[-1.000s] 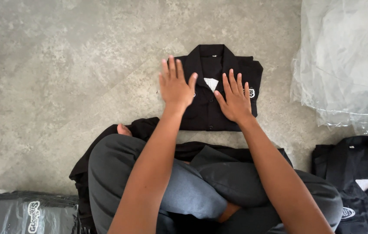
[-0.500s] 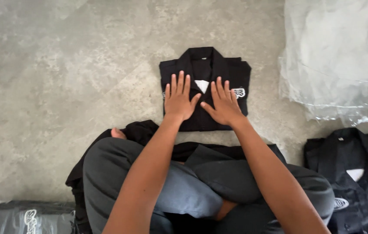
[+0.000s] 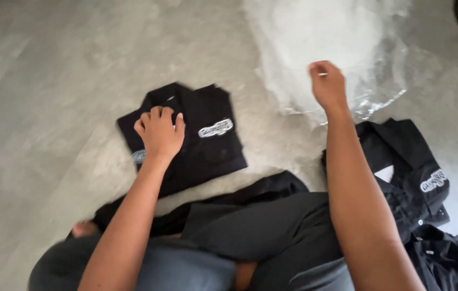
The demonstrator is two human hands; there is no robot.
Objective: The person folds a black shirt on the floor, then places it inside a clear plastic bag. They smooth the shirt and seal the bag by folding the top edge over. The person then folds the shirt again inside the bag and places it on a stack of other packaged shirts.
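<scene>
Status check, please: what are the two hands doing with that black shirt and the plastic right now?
Left hand flat on folded black shirt. Right hand pinched shut at edge of clear plastic bags. More black shirts lie beside, on the right.

Soft, even daylight is spread over the concrete floor (image 3: 51, 81), so barely any hard shadows are cast. Glare is thrown off the clear plastic bag (image 3: 347, 48), pretty washed out. Everything's smeared by motion blur, and detail in the black shirt (image 3: 207, 145) is lost.

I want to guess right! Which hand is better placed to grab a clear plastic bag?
Probably the right hand. It is raised right over the pile of clear plastic bags, with its fingers closed. The left hand rests flat on the folded black shirt, farther away.
</scene>
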